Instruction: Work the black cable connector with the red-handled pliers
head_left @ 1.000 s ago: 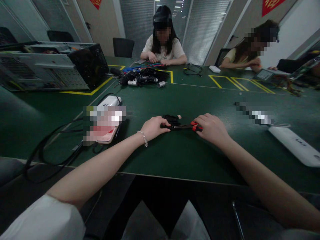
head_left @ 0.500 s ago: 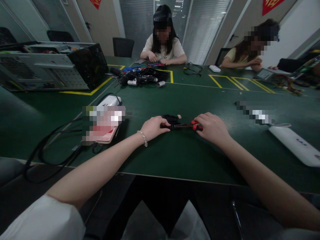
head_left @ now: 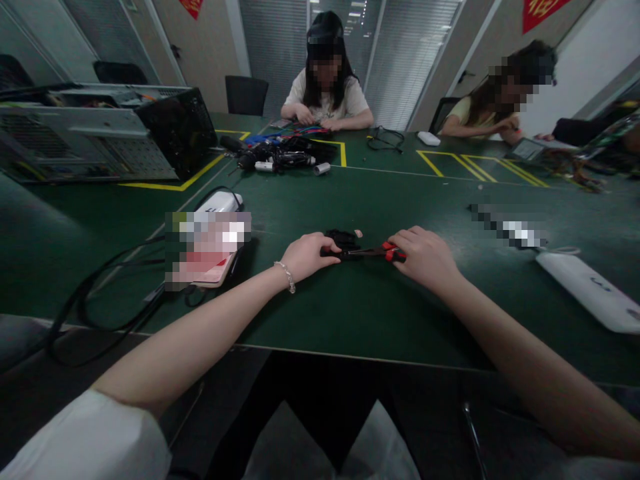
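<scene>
I note the right hand [head_left: 424, 259] gripping pliers [head_left: 374, 253], the left hand [head_left: 306, 257] pinching a black piece [head_left: 331, 252]; a black bundle [head_left: 343, 238] lies just beyond, a white case [head_left: 589, 291] well right.

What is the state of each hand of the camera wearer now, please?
Left hand: closed, pinching a small black piece.
Right hand: closed, holding red-handled pliers.

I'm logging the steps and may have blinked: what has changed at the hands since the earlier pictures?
Nothing visibly moved there, and nothing was taken hold of or let go. The right hand still holds the red-handled pliers, and the left hand still pinches a small black piece. The dark bundle just beyond stayed put.
</scene>
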`<action>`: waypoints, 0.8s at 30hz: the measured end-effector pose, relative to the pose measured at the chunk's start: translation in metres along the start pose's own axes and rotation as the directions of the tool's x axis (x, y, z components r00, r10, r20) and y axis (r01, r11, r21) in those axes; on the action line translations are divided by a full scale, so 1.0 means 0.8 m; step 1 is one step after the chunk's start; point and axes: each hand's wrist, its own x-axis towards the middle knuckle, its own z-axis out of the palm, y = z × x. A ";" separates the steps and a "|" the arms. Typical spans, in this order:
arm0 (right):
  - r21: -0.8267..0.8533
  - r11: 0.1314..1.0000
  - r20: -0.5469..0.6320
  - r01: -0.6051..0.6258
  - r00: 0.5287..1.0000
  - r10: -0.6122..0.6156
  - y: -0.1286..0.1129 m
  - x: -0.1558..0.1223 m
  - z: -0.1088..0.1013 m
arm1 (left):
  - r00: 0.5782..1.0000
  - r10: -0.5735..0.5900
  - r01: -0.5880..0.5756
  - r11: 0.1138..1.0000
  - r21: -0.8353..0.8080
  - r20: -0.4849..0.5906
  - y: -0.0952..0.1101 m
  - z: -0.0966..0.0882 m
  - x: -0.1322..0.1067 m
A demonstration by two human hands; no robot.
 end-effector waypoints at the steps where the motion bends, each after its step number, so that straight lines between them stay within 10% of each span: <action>1: -0.004 1.000 0.004 -0.002 1.000 0.002 0.000 0.000 0.000 | 1.000 -0.002 0.002 1.000 0.001 -0.002 0.000 0.000 0.000; 24: -0.005 1.000 0.024 -0.005 1.000 0.005 -0.001 0.001 0.000 | 1.000 -0.008 0.008 1.000 -0.006 0.005 0.003 -0.002 -0.001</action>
